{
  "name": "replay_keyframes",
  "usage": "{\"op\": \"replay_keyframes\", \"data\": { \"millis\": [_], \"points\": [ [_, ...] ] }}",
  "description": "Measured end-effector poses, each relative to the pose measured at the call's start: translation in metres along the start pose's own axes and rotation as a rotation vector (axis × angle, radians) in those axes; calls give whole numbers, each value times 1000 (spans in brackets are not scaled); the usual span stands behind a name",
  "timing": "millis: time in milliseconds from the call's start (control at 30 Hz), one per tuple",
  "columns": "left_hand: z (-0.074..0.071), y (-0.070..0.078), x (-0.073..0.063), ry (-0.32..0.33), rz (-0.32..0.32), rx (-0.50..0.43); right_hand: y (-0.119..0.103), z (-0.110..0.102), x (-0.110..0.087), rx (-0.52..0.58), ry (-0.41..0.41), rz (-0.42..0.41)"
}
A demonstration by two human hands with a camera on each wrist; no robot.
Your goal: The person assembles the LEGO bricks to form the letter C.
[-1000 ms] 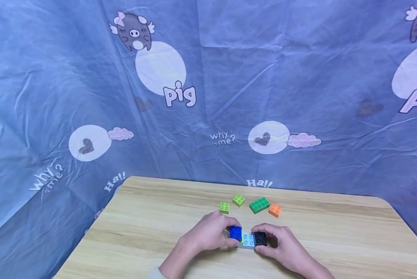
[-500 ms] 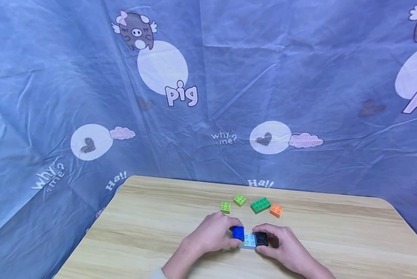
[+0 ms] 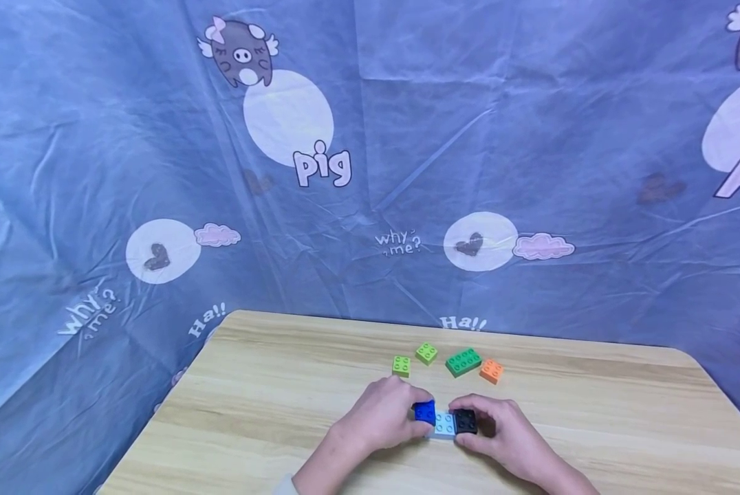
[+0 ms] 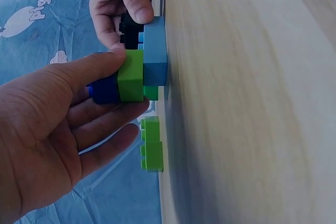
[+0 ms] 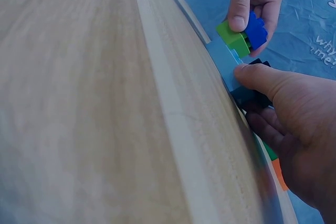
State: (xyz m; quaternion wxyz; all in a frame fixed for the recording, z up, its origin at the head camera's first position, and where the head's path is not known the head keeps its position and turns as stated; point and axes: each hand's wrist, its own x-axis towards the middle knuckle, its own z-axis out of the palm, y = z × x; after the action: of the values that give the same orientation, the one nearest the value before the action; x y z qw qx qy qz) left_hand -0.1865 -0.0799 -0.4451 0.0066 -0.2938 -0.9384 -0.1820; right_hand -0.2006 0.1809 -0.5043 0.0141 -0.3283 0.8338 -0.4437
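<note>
My left hand [image 3: 390, 416] pinches a blue toy building brick [image 3: 424, 412] stacked on a lime green brick [image 4: 131, 75], its thumb and fingers on opposite sides. This pair is at the left end of a longer light blue brick [image 3: 444, 423], close over its studs. On the light blue brick's right end sits a black brick [image 3: 465, 421]. My right hand [image 3: 503, 430] grips there, thumb at the joint of black and light blue in the right wrist view, fingers behind. The lime green brick is hidden in the head view.
Behind the hands on the wooden table [image 3: 271, 385] lie two loose lime green bricks, one nearer [image 3: 401, 366] and one farther [image 3: 426, 353]. A dark green brick [image 3: 463, 362] and an orange brick [image 3: 491, 370] lie to their right. A blue printed cloth [image 3: 395, 172] hangs beyond the table.
The blue brick has shifted slightly right against the light blue brick, and the lime green sliver below it has gone from sight. The right hand keeps its grip. The head view has moved slightly.
</note>
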Motion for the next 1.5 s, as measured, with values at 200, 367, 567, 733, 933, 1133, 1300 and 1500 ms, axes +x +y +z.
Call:
{"op": "replay_keyframes", "data": {
  "millis": [200, 367, 567, 733, 933, 1133, 1300, 1500],
  "points": [
    [-1, 4, 1, 0, -11, 41, 0, 0, 0, -11, 12, -17],
    [-2, 11, 1, -7, -12, 107, 0, 0, 0, -14, 24, -32],
    [-2, 13, 1, -7, -28, 127, 0, 1, -1, -19, 41, -41],
    [0, 10, -1, -29, -23, 154, 0, 2, -1, 6, 9, 4],
    [2, 8, -1, -31, -23, 119, 1, 1, -1, -14, 14, 5],
    [1, 9, -1, -21, -20, 127, 1, 1, 0, 8, 12, -5],
    [1, 9, 2, -37, -25, 93, 2, 0, -1, 40, -7, 17],
    [-2, 0, 2, -68, -22, 16, 5, 2, -1, 48, 18, -14]
  ]
}}
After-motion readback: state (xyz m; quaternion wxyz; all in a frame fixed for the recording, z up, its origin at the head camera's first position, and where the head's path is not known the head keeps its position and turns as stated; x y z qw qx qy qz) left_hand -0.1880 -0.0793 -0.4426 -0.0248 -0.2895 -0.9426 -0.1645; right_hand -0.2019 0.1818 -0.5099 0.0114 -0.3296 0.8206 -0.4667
